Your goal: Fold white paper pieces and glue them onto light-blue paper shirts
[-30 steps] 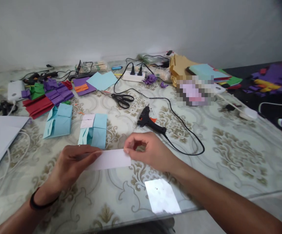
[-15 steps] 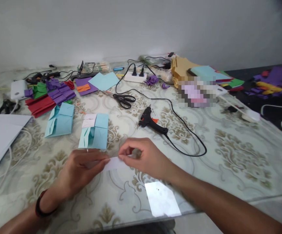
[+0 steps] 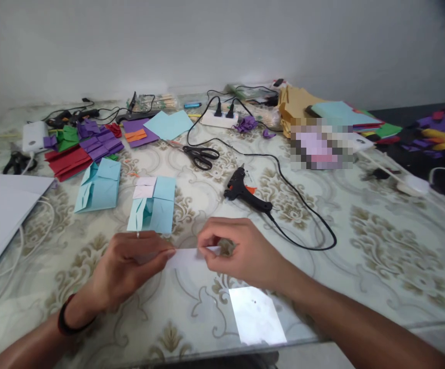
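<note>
Between my two hands is a narrow white strip of paper point(image 3: 186, 258), held along its upper edge just above the table. My left hand point(image 3: 132, 264) pinches its left part, thumb against fingers. At the right part, my right hand point(image 3: 234, 251) grips the same edge between thumb and fingertips. Just beyond my left hand lies a light blue folded paper piece point(image 3: 163, 210) with a pale pink square point(image 3: 144, 187) at its upper left. Another light blue folded piece point(image 3: 101, 189) rests further left. A black glue gun point(image 3: 245, 192) lies on its side beyond my right hand.
Black-handled scissors point(image 3: 203, 156) lie mid-table. Behind them stands a white power strip point(image 3: 219, 119) with two plugs; the glue gun's cord point(image 3: 303, 189) loops to the right. White sheets point(image 3: 7, 210) cover the left edge. Purple folded papers point(image 3: 101, 146) and a brown paper stack point(image 3: 295, 105) sit further back.
My right hand has slid right along the strip, away from my left hand, so more of the white paper shows between them. The whole view has shifted slightly.
</note>
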`<state>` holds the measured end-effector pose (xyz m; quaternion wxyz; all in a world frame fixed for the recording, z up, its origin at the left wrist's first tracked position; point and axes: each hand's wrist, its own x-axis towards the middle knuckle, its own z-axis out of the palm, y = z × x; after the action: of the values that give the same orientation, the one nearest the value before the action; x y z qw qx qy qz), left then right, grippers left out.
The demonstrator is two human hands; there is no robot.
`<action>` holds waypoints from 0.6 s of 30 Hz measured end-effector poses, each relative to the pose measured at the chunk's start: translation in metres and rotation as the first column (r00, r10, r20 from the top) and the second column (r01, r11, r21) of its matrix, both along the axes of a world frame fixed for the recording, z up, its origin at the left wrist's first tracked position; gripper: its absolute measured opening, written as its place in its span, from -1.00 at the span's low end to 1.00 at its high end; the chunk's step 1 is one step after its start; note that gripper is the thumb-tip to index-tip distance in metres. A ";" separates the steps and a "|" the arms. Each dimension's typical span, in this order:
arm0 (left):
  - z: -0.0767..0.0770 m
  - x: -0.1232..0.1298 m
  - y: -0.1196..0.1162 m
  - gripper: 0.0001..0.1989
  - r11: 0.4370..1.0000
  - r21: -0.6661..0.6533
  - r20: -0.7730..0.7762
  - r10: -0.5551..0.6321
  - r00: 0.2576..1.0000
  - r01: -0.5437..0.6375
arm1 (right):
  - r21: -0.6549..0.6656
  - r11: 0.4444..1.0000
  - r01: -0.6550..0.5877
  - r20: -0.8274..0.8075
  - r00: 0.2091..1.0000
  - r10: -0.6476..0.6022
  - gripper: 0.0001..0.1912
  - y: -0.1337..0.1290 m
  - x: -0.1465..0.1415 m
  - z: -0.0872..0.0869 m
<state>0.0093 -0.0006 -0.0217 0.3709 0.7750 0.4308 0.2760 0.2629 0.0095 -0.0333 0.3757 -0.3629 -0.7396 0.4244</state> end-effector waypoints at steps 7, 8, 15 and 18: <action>0.001 -0.009 0.010 -0.84 0.985 -0.029 0.035 0.171 0.985 -0.170 | 0.003 0.989 0.148 0.020 0.989 -0.148 -0.85 0.014 0.020 0.011; 0.000 -0.008 0.009 -0.86 0.987 -0.014 0.033 0.160 0.987 -0.159 | 0.016 0.987 0.159 0.017 0.987 -0.159 -0.87 0.013 0.019 0.011; -0.011 0.004 -0.003 -0.85 0.998 0.062 0.066 0.002 0.998 -0.006 | 0.052 0.998 0.032 0.013 0.999 -0.033 -0.89 -0.003 -0.003 -0.002; -0.012 0.007 -0.004 -0.85 0.994 0.104 0.074 0.020 0.997 -0.028 | 0.093 0.996 0.017 0.000 1.000 -0.017 -0.82 -0.008 -0.008 -0.007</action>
<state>0.0164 -0.0051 -0.0337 0.3416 0.7777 0.4112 0.3308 0.2549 0.0014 -0.0406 0.3954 -0.3515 -0.7557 0.3861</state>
